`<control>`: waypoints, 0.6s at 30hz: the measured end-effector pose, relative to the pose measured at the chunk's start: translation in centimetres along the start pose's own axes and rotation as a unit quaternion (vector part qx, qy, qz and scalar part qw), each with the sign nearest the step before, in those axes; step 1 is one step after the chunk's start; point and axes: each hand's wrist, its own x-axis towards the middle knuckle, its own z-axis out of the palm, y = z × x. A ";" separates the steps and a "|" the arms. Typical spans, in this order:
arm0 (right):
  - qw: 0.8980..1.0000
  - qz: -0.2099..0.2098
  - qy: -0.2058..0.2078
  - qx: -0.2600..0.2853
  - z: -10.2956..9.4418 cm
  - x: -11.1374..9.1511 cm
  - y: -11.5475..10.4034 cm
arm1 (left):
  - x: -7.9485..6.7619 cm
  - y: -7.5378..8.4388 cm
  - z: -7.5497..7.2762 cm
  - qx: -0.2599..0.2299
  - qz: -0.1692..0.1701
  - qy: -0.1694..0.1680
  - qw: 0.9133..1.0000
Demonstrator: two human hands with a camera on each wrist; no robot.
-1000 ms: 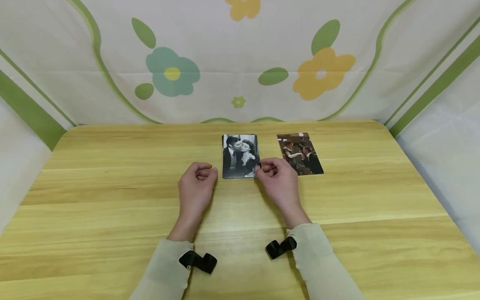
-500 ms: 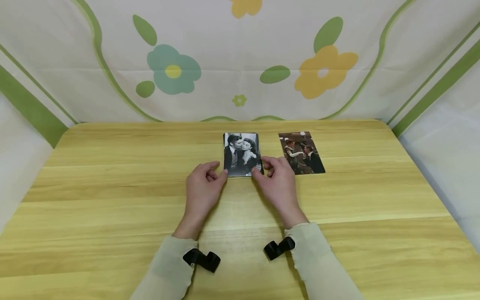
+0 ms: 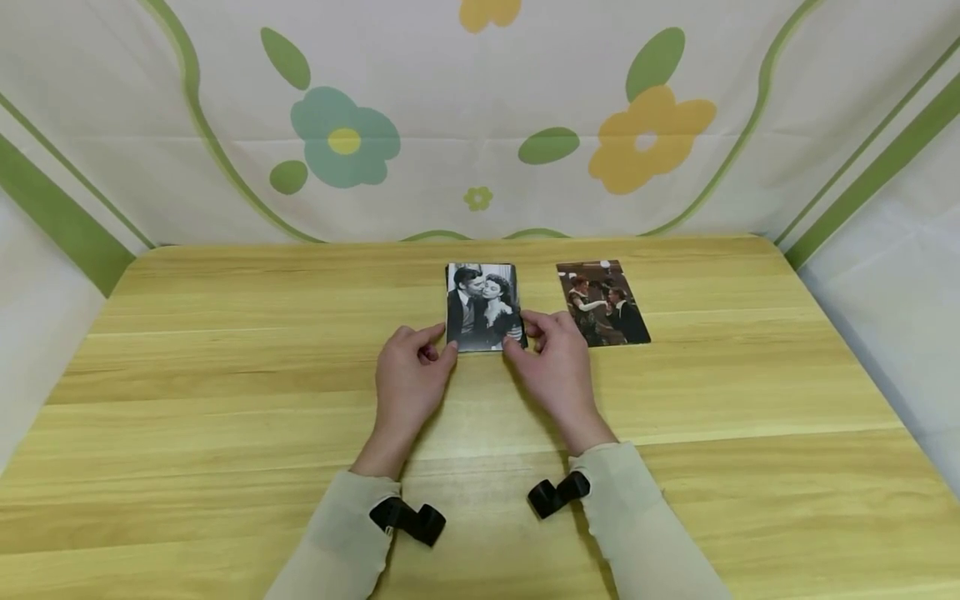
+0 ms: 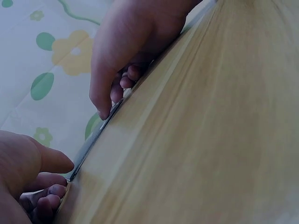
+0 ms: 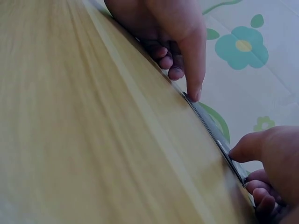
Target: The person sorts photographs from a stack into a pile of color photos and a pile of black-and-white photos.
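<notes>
Head view: left hand (image 3: 412, 375) and right hand (image 3: 557, 367) pinch glossy, rectangular photos (image 3: 480, 308) on grained wood (image 3: 225, 375). Earlier, the left stood apart.

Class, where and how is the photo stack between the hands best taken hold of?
Probably pinch the photo stack by both side edges near its lower corners, left hand from the left, right hand from the right: it's thin and lies nearly flat.
</notes>
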 end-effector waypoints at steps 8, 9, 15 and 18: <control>1.000 0.000 0.002 0.001 0.0 0.0 0.1 | -0.1 -0.1 0.1 0.003 -0.001 -0.003 1.000; 1.000 -0.001 0.003 0.002 0.0 0.0 0.1 | -0.1 -0.1 0.1 0.003 0.000 -0.003 1.000; 1.000 -0.004 0.005 0.005 -0.1 0.0 0.1 | -0.1 -0.1 0.1 0.006 0.004 0.001 1.000; 1.000 -0.004 0.005 0.005 0.0 0.0 0.0 | -0.1 -0.1 0.1 0.008 0.001 0.000 1.000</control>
